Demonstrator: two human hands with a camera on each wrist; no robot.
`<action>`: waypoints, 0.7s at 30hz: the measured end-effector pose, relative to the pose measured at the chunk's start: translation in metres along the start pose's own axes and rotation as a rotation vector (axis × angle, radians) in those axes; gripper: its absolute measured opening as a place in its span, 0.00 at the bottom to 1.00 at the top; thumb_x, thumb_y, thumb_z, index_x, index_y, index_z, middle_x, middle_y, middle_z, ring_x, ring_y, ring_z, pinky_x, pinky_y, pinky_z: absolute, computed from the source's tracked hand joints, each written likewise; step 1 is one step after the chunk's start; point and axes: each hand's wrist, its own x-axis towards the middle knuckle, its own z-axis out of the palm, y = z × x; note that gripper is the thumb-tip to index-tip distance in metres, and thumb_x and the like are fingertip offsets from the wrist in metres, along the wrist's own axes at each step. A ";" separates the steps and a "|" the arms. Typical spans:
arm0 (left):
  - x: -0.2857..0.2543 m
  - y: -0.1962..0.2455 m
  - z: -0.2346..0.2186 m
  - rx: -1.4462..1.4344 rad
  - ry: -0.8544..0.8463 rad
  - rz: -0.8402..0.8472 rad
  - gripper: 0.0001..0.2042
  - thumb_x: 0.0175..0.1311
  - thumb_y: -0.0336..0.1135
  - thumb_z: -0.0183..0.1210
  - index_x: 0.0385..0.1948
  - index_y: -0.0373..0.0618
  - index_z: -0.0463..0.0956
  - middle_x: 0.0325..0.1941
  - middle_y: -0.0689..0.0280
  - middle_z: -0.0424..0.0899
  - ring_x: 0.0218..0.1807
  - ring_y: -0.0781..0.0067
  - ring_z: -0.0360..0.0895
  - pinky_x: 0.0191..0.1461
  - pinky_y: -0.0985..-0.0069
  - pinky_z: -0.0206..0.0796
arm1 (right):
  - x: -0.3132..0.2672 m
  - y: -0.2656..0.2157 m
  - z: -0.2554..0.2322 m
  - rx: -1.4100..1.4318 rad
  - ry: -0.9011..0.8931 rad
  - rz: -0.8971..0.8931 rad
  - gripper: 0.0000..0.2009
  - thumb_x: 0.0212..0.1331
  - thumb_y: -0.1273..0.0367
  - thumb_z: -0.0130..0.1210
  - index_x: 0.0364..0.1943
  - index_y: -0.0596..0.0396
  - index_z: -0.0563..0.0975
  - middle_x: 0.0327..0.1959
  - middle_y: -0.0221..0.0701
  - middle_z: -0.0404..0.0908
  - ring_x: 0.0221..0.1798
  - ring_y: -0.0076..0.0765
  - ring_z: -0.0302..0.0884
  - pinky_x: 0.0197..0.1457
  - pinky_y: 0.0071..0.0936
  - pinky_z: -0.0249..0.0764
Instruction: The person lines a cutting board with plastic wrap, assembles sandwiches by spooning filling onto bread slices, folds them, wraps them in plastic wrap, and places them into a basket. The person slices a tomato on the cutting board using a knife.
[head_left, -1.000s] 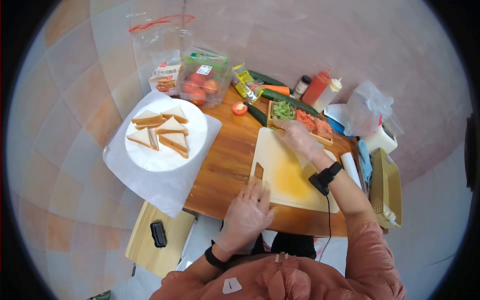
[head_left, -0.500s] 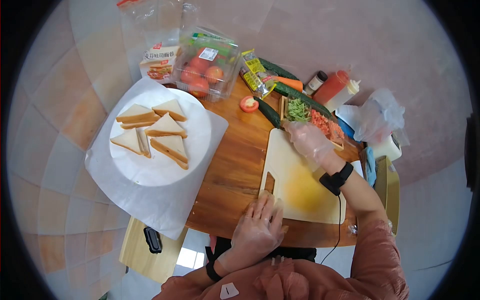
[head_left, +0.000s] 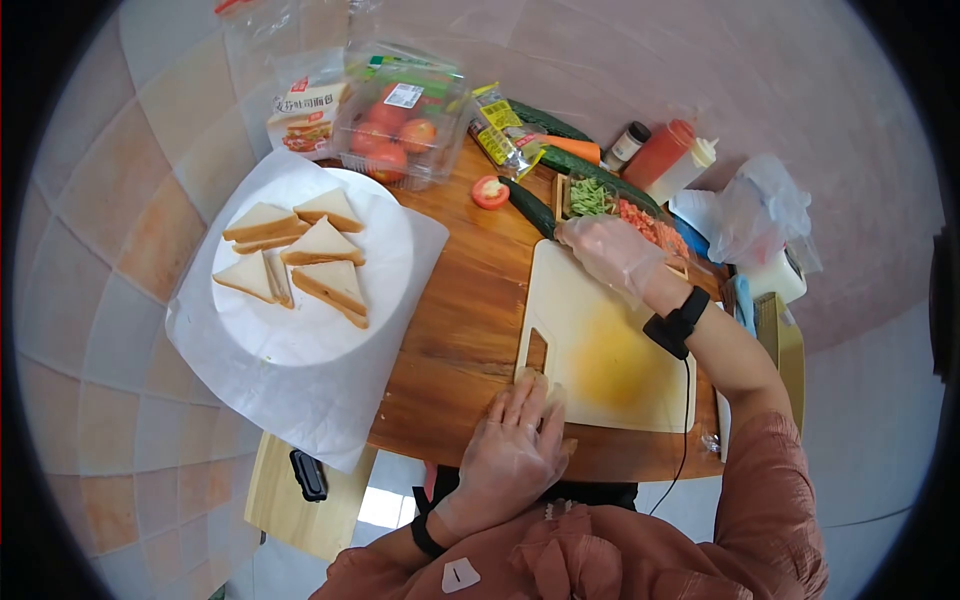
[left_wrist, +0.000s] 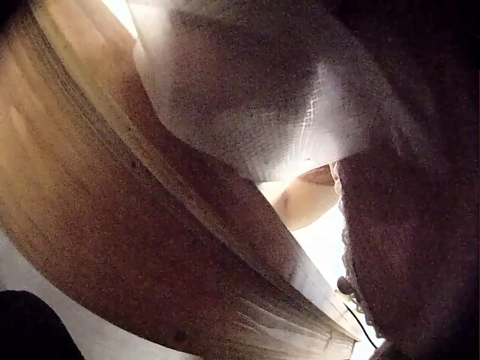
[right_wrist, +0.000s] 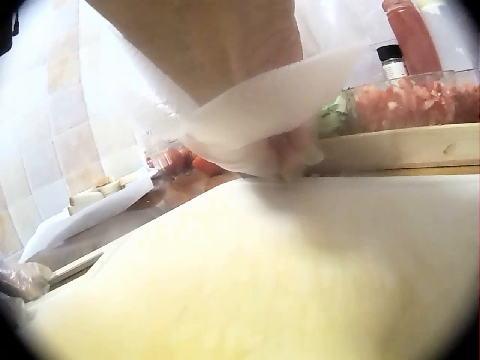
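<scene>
A pale cutting board [head_left: 560,350], stained yellow in its middle, lies on the wooden table. My gloved left hand [head_left: 515,440] has fingers stretched forward onto the board's near left corner, below the handle slot. The gloved right hand [head_left: 610,250] is at the far left corner, back upward; its fingertips meet the board's far edge in the right wrist view, but I cannot tell whether they grip it. Just beyond stands a wooden-edged tray [head_left: 562,195] of shredded green vegetable [head_left: 590,197] and diced red pieces [head_left: 650,228]. The left wrist view is dark and mostly glove.
Bread triangles [head_left: 325,240] sit on a white plate [head_left: 300,345] over paper at left. Behind are boxed tomatoes [head_left: 385,135], a halved tomato [head_left: 490,192], cucumbers [head_left: 530,207], a carrot [head_left: 572,149] and a red sauce bottle [head_left: 660,150]. A cable [head_left: 685,450] hangs from the right wrist.
The head view has shifted. My right hand has drawn in from beside the tray onto the board's far left corner. The left hand stays at the near left corner.
</scene>
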 end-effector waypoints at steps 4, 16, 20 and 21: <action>0.000 0.000 -0.001 0.004 -0.009 -0.009 0.22 0.60 0.46 0.67 0.51 0.41 0.81 0.62 0.44 0.77 0.66 0.42 0.75 0.66 0.49 0.69 | -0.005 -0.003 -0.001 0.091 0.014 0.038 0.11 0.63 0.73 0.49 0.45 0.62 0.79 0.40 0.47 0.85 0.45 0.55 0.84 0.50 0.45 0.81; 0.002 0.004 -0.003 0.069 -0.045 -0.019 0.23 0.61 0.46 0.66 0.55 0.44 0.79 0.64 0.46 0.76 0.65 0.44 0.75 0.67 0.52 0.70 | -0.014 0.012 0.024 0.485 0.273 0.160 0.16 0.60 0.76 0.51 0.50 0.61 0.83 0.48 0.50 0.85 0.51 0.55 0.83 0.60 0.39 0.77; 0.002 0.004 -0.003 0.072 -0.041 -0.022 0.23 0.62 0.45 0.65 0.55 0.42 0.78 0.64 0.47 0.76 0.67 0.44 0.73 0.67 0.53 0.69 | -0.018 0.008 0.009 0.741 0.159 0.334 0.14 0.60 0.77 0.52 0.48 0.61 0.84 0.46 0.50 0.86 0.46 0.51 0.84 0.54 0.36 0.78; 0.002 0.004 -0.002 0.072 -0.045 -0.019 0.23 0.62 0.45 0.65 0.55 0.42 0.78 0.64 0.47 0.76 0.67 0.44 0.73 0.67 0.53 0.69 | -0.019 0.009 0.008 0.822 0.102 0.395 0.14 0.60 0.77 0.52 0.48 0.62 0.84 0.44 0.49 0.87 0.41 0.48 0.84 0.49 0.34 0.78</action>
